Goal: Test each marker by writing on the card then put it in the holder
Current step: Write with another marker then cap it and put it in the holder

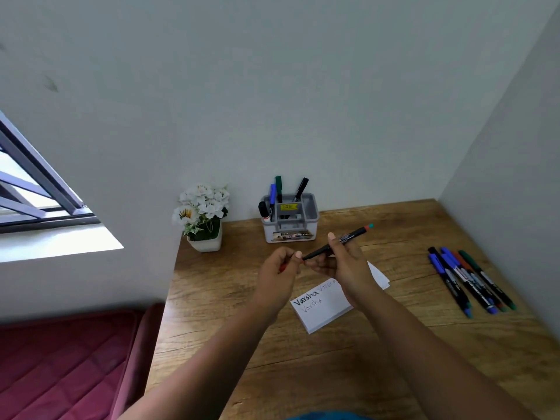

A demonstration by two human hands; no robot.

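While your right hand (pixel 339 262) grips the black marker (pixel 336 242) above the card (pixel 327 307), your left fingers (pixel 295 256) pinch its red cap (pixel 281 268) at the tip, freeing it to write, with the holder (pixel 289 221) waiting at the far side of the surface (pixel 394 344).

Surface (pixel 348 353): wood-look top, visible grain, low satin sheen. Card stack (pixel 325 310): matt white paper, ink marks on top sheet. Holder (pixel 289 221): grey and translucent white plastic, smooth, slightly glossy. Loose markers (pixel 469 280): dark plastic barrels with a faint shine. Flower pot (pixel 206 242): smooth white finish; petals look like cloth. Mattress (pixel 60 365): quilted maroon fabric. Wall (pixel 272 101): matt paint.
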